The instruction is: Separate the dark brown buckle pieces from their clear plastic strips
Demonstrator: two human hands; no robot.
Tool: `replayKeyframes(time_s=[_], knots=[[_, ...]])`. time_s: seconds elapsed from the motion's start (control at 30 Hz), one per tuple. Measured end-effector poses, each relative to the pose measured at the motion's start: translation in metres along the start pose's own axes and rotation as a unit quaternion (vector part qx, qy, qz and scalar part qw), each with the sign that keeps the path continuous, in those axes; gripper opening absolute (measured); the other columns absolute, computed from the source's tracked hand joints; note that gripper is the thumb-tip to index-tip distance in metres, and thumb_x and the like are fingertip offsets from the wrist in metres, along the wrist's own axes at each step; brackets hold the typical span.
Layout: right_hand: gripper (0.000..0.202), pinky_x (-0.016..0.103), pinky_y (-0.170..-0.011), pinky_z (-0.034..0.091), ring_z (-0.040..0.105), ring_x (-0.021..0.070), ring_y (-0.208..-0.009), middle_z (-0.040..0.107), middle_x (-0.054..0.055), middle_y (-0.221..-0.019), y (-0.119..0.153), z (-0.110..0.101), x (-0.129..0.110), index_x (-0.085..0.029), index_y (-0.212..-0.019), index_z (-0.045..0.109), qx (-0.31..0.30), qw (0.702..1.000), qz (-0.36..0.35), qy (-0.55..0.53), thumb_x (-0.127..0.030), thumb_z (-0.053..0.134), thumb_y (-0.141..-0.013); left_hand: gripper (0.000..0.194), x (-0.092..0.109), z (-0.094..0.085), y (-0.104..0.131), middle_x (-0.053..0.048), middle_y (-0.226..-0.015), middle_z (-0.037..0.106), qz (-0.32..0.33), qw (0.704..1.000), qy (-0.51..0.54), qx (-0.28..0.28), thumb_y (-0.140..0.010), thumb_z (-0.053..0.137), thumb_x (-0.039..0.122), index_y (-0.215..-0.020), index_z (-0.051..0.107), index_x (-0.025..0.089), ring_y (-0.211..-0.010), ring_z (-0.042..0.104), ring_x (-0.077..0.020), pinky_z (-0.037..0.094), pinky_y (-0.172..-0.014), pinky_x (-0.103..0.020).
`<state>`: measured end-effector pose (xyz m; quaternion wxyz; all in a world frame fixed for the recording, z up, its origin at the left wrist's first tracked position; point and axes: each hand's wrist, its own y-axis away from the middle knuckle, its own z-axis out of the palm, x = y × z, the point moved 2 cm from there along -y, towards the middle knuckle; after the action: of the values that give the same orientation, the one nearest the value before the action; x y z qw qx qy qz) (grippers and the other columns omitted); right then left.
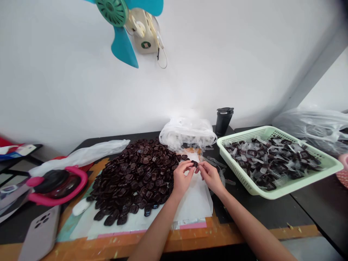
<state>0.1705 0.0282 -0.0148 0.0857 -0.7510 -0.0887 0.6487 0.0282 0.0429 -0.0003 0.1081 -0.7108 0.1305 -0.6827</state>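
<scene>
My left hand [183,175] pinches a small dark brown piece [194,164] between thumb and fingers, above white paper [193,203]. Right beside it, my right hand [210,175] has its fingertips closed at the same piece; anything else between them is too small to make out. A large heap of dark brown pieces [141,174] lies to the left of my hands. Behind them is a white plastic bag [187,132] with clear parts. Several clear strips [217,163] lie on the black table right of my hands.
A green basket [261,192] at the right holds dark pieces with clear strips. A black cup [224,121] stands at the back. Left are a pink-handled pot [58,185], a white mouse [81,206] and a phone [40,232]. A fan [122,29] hangs above.
</scene>
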Motion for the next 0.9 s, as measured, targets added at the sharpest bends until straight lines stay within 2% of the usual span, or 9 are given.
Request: replayKeyframes(time_s=[0.1, 0.2, 0.3, 0.43, 0.53, 0.6, 0.73, 0.8, 0.9], knots=[[0.02, 0.023, -0.045, 0.037, 0.045, 0.0113, -0.047, 0.066, 0.004, -0.075, 0.001, 0.001, 0.0, -0.021, -0.091, 0.048, 0.01, 1.0, 0.016, -0.025, -0.042, 0.049, -0.09, 0.015, -0.003, 0.001, -0.001, -0.012, -0.105, 0.065, -0.044, 0.998, 0.044, -0.006, -0.074, 0.07, 0.023, -0.087, 0.073, 0.016, -0.089, 0.065, -0.0218, 0.054, -0.078, -0.033], [0.017, 0.023, -0.047, 0.038, 0.049, 0.0113, -0.049, 0.067, 0.004, -0.076, 0.0, 0.0, 0.001, -0.021, -0.088, 0.047, 0.008, 1.0, 0.003, 0.003, -0.038, 0.048, -0.091, 0.015, -0.01, 0.003, -0.001, -0.013, -0.107, 0.065, -0.078, 0.994, 0.073, -0.026, -0.073, 0.071, 0.022, -0.086, 0.072, 0.015, -0.082, 0.067, -0.0205, 0.055, -0.079, -0.035], [0.012, 0.022, -0.05, 0.039, 0.051, 0.0118, -0.052, 0.067, 0.003, -0.073, 0.0, -0.003, 0.0, -0.021, -0.087, 0.048, 0.015, 0.998, -0.018, 0.062, -0.033, 0.048, -0.091, 0.015, -0.018, 0.004, -0.001, -0.015, -0.108, 0.067, -0.091, 0.992, 0.071, -0.046, -0.07, 0.073, 0.021, -0.083, 0.073, 0.013, -0.085, 0.068, -0.0229, 0.054, -0.083, -0.038], [0.009, 0.023, -0.052, 0.041, 0.054, 0.0125, -0.053, 0.068, 0.002, -0.073, 0.001, -0.002, 0.001, -0.022, -0.086, 0.047, -0.01, 0.996, -0.028, 0.088, -0.029, 0.047, -0.091, 0.01, -0.02, 0.004, 0.0, -0.015, -0.106, 0.068, -0.098, 0.994, 0.049, -0.027, -0.071, 0.069, 0.018, -0.078, 0.073, 0.013, -0.091, 0.067, -0.025, 0.053, -0.085, -0.038], [0.008, 0.023, -0.053, 0.042, 0.056, 0.0131, -0.054, 0.067, 0.002, -0.074, 0.002, -0.001, 0.001, -0.022, -0.086, 0.047, -0.021, 0.996, -0.033, 0.084, -0.028, 0.047, -0.09, 0.008, -0.013, 0.003, 0.002, -0.014, -0.103, 0.068, -0.075, 0.997, 0.009, -0.02, -0.074, 0.064, 0.017, -0.076, 0.071, 0.014, -0.088, 0.067, -0.0235, 0.055, -0.079, -0.036], [0.006, 0.023, -0.054, 0.043, 0.056, 0.0134, -0.057, 0.066, 0.001, -0.074, 0.002, 0.0, -0.001, -0.022, -0.09, 0.048, -0.023, 0.996, -0.045, 0.071, -0.028, 0.048, -0.09, 0.008, -0.008, 0.003, 0.003, -0.014, -0.102, 0.066, -0.033, 0.998, -0.044, -0.024, -0.074, 0.062, 0.016, -0.075, 0.07, 0.014, -0.088, 0.066, -0.0226, 0.055, -0.075, -0.034], [0.024, 0.023, -0.057, 0.045, 0.056, 0.0129, -0.059, 0.061, -0.001, -0.073, 0.002, 0.0, -0.007, -0.022, -0.11, 0.047, -0.03, 0.996, -0.067, 0.052, -0.028, 0.053, -0.088, 0.006, 0.002, 0.004, 0.004, -0.011, -0.1, 0.062, 0.065, 0.987, -0.145, -0.02, -0.072, 0.061, 0.013, -0.072, 0.066, 0.015, -0.092, 0.062, -0.022, 0.052, -0.076, -0.032], [0.023, 0.023, -0.057, 0.046, 0.056, 0.0124, -0.059, 0.06, -0.001, -0.072, 0.002, 0.0, -0.01, -0.022, -0.112, 0.049, -0.044, 0.997, -0.061, 0.035, -0.029, 0.05, -0.09, 0.006, 0.002, 0.004, 0.005, -0.009, -0.095, 0.062, 0.069, 0.988, -0.14, -0.017, -0.074, 0.059, 0.013, -0.07, 0.063, 0.016, -0.089, 0.061, -0.0202, 0.05, -0.076, -0.031], [0.022, 0.025, -0.061, 0.05, 0.06, 0.0131, -0.06, 0.059, -0.001, -0.069, 0.001, 0.0, -0.009, -0.022, -0.111, 0.052, -0.066, 0.997, -0.043, -0.003, -0.03, 0.048, -0.091, 0.006, -0.001, 0.004, 0.004, -0.006, -0.083, 0.062, 0.013, 0.995, -0.094, -0.011, -0.078, 0.056, 0.017, -0.073, 0.059, 0.016, -0.075, 0.061, -0.0162, 0.049, -0.068, -0.026]])
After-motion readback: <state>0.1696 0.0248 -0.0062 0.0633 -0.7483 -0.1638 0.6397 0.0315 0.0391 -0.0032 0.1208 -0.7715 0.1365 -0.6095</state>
